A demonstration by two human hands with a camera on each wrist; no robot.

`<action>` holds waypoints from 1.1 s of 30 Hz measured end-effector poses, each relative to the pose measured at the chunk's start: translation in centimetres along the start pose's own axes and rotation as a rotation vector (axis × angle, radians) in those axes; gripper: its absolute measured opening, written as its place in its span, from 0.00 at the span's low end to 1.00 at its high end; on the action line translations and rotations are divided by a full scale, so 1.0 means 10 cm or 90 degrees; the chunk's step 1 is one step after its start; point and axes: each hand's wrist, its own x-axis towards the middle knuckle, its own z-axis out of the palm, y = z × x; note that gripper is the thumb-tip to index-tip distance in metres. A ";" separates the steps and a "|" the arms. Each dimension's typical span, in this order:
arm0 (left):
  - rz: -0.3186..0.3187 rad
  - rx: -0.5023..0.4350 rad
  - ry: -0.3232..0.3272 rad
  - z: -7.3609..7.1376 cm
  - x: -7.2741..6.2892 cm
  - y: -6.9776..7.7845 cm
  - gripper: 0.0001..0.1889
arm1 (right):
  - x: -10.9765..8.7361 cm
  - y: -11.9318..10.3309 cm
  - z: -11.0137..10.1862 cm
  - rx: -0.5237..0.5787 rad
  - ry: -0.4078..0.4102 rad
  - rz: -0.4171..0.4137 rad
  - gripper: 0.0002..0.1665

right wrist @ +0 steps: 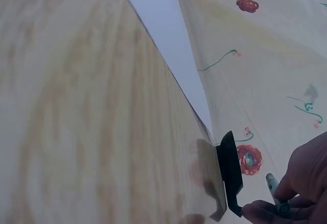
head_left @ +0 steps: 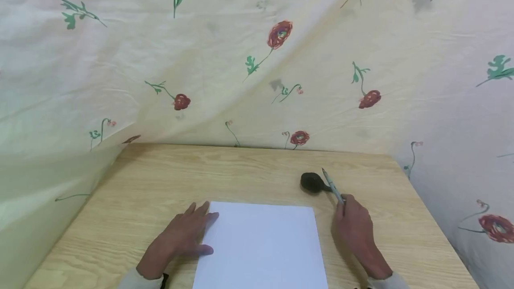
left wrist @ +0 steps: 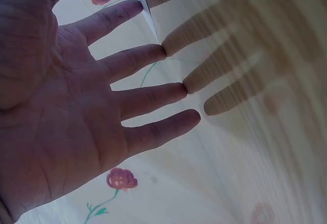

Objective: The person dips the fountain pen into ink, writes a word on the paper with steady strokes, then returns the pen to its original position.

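A blank white sheet of paper (head_left: 261, 244) lies on the wooden table. Fingers spread, my left hand (head_left: 182, 235) rests at its left edge, with the thumb and forefinger over the paper. The left wrist view shows the palm of this left hand (left wrist: 102, 101) with fingertips down at the tabletop. To the right of the sheet, my right hand (head_left: 355, 224) pinches a slim grey-green pen (head_left: 332, 185), its dark tip pointing away from me. Just beyond lies a black scoop-like object (head_left: 311, 183) with a short handle. A right fingertip is close to that handle; contact is unclear.
The light wood-grain table (head_left: 160, 168) ends at the back against a hanging pale cloth (head_left: 225, 57) printed with red flowers. This cloth also hangs along both sides of the table.
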 end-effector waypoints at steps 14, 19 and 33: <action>0.011 0.016 -0.003 0.04 0.08 -0.01 0.45 | 0.04 0.01 0.03 0.047 0.245 -0.154 0.17; 0.007 0.020 -0.006 0.04 0.09 -0.01 0.45 | 0.06 0.02 0.04 0.066 0.309 -0.150 0.17; 0.024 0.021 0.005 0.02 0.06 0.00 0.45 | 0.08 0.05 0.08 0.117 0.397 -0.155 0.07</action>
